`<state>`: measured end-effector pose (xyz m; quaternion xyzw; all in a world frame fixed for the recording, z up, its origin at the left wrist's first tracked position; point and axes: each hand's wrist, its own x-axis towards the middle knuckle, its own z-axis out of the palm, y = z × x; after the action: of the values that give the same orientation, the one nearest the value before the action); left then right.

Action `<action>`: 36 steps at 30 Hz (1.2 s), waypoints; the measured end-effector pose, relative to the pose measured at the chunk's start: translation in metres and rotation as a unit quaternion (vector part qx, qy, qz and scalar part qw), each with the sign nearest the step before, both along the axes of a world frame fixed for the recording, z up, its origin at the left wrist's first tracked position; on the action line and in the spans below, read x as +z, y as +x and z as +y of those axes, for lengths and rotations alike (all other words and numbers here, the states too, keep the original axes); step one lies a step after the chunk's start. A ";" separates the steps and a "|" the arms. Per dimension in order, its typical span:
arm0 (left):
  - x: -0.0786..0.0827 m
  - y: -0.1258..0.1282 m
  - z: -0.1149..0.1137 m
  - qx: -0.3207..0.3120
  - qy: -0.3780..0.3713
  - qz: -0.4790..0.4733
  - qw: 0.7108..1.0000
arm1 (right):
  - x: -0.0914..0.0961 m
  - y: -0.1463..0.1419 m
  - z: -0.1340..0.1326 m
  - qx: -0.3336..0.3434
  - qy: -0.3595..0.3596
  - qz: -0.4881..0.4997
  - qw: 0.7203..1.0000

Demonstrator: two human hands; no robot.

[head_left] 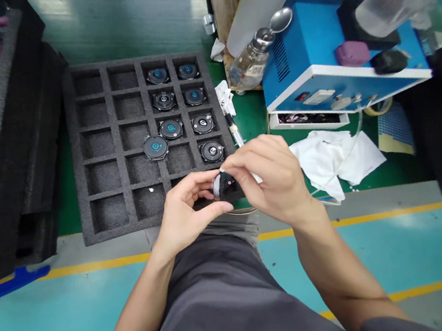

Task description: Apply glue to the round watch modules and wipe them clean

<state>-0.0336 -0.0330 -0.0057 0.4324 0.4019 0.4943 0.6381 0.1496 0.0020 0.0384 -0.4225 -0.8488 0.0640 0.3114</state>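
Facing a black foam tray, with a blue bench machine beyond its right side and a crumpled white cloth right of its near corner; gripping, above that corner, with the left hand curled and the right hand pinching from above, a black round module with a silver rim; eight round discs filling cells in the tray's right columns.
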 end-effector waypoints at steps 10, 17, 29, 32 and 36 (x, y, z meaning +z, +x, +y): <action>0.000 0.000 0.000 0.003 -0.002 0.014 1.000 | 0.006 0.000 -0.014 0.032 -0.056 0.054 0.996; -0.002 0.000 0.000 0.006 0.009 0.019 1.000 | 0.006 -0.002 -0.013 0.091 -0.050 -0.032 0.994; -0.003 -0.001 -0.001 0.006 0.055 0.071 0.996 | 0.005 0.007 -0.008 0.013 0.022 -0.015 1.000; -0.004 0.000 -0.001 0.011 0.055 0.078 0.995 | 0.005 0.003 -0.015 0.068 -0.017 -0.028 0.997; -0.005 -0.001 -0.003 0.021 0.059 0.061 0.996 | 0.006 0.009 -0.020 0.133 -0.089 0.015 0.987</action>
<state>-0.0344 -0.0356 -0.0107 0.4899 0.4192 0.5032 0.5754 0.1591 -0.0181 0.0444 -0.3311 -0.8835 0.1868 0.2738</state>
